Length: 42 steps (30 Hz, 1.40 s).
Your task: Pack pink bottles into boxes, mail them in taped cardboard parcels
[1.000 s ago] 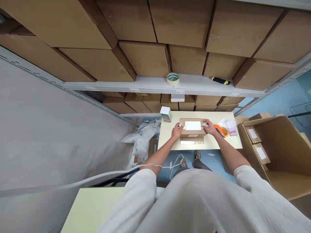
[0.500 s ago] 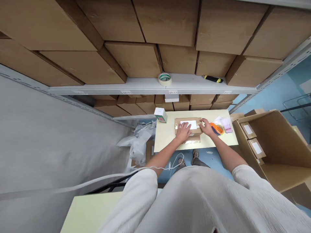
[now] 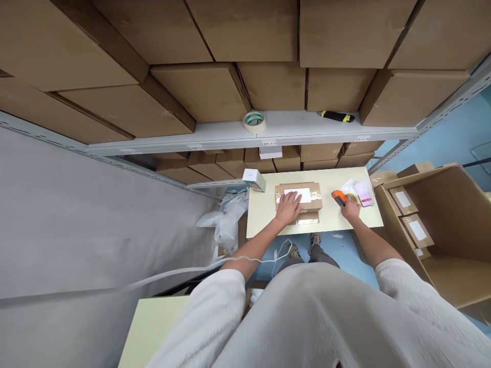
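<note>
A small cardboard box (image 3: pixel 315 191) with a white label (image 3: pixel 306 194) and clear tape on its top lies on the pale yellow table (image 3: pixel 264 217). My left hand (image 3: pixel 290 205) rests flat on the box, fingers spread over part of the label. To the right, my right hand (image 3: pixel 350 208) is closed round an orange and blue tape dispenser (image 3: pixel 338 196); the fingers partly hide its tape roll. Beyond that hand lie pink and white papers or packets (image 3: pixel 363 193), partly blurred. A flap with shiny tape (image 3: pixel 307 218) sticks out along the box's near side.
A white and green carton (image 3: pixel 253 180) stands at the table's far left. Boxes fill the shelf (image 3: pixel 222 129) ahead, where a tape roll (image 3: pixel 254 122) and a utility knife (image 3: pixel 336 116) lie. A large open carton (image 3: pixel 448 271) holds small boxes. A white cable (image 3: pixel 172 275) crosses left.
My right hand has left the box's right end, moved right and closed round the tape dispenser. My left hand stays on the box. The view has shifted slightly.
</note>
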Each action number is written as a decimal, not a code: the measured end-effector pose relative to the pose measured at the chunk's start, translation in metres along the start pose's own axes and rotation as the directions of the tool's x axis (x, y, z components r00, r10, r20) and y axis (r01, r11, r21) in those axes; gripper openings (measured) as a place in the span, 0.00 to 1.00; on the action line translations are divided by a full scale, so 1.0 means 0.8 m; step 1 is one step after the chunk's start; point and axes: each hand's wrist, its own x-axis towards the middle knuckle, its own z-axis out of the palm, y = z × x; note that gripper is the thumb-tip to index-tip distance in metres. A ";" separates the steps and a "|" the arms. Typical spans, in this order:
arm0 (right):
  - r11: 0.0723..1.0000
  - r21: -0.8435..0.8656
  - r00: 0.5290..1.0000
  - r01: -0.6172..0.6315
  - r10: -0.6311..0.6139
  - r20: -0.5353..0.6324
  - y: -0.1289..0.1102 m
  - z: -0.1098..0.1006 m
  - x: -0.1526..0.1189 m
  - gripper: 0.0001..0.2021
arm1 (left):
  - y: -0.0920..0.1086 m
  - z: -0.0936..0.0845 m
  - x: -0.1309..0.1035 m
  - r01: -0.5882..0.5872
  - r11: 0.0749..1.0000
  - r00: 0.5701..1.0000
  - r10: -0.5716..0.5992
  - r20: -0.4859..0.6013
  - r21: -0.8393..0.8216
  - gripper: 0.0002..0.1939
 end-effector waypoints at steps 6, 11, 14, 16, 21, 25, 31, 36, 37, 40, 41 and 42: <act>0.999 0.003 0.999 0.038 -0.038 -0.002 -0.003 0.000 -0.005 0.30 | -0.001 0.000 -0.001 0.005 1.000 1.000 -0.005 0.001 -0.007 0.29; 0.991 0.075 0.991 0.115 -0.109 -0.084 0.004 -0.006 -0.016 0.30 | -0.001 0.003 0.000 0.007 0.998 1.000 -0.007 -0.007 -0.055 0.29; 0.987 0.089 0.984 0.137 -0.125 -0.127 0.005 -0.011 -0.023 0.31 | -0.001 0.005 0.001 0.008 0.997 1.000 -0.010 -0.022 -0.081 0.29; 0.988 0.089 0.985 0.130 -0.118 -0.128 0.003 -0.015 -0.027 0.31 | 0.000 0.005 0.001 0.008 0.996 1.000 -0.011 -0.028 -0.092 0.29; 0.988 0.072 0.983 0.140 -0.130 -0.128 -0.001 -0.026 -0.034 0.29 | -0.001 0.005 0.000 -0.002 0.996 1.000 0.000 -0.027 -0.085 0.29; 0.986 0.061 0.979 0.157 -0.146 -0.145 -0.003 -0.030 -0.037 0.28 | -0.001 0.005 0.000 -0.005 0.997 1.000 0.003 -0.028 -0.074 0.29; 0.970 0.100 0.957 0.221 -0.196 -0.213 -0.019 -0.045 -0.045 0.27 | -0.002 0.008 0.000 -0.006 0.997 1.000 0.004 -0.027 -0.076 0.29; 0.879 0.279 0.894 0.386 -0.282 -0.348 -0.052 -0.094 -0.040 0.27 | -0.008 0.012 -0.004 -0.028 0.995 0.999 0.026 -0.024 -0.094 0.29; 0.836 0.337 0.881 0.432 -0.311 -0.356 -0.060 -0.107 -0.038 0.27 | -0.010 0.012 -0.005 -0.037 0.995 0.999 0.035 -0.028 -0.097 0.29; 0.697 0.492 0.852 0.522 -0.396 -0.342 -0.088 -0.139 -0.033 0.25 | -0.017 0.009 -0.009 -0.061 0.992 0.997 0.056 -0.054 -0.106 0.30; 0.664 0.525 0.847 0.532 -0.425 -0.321 -0.098 -0.147 -0.032 0.25 | -0.019 0.007 -0.010 -0.065 0.992 0.996 0.058 -0.065 -0.110 0.30; 0.640 0.549 0.841 0.537 -0.454 -0.293 -0.108 -0.153 -0.032 0.24 | -0.021 0.005 -0.012 -0.064 0.992 0.996 0.056 -0.074 -0.112 0.30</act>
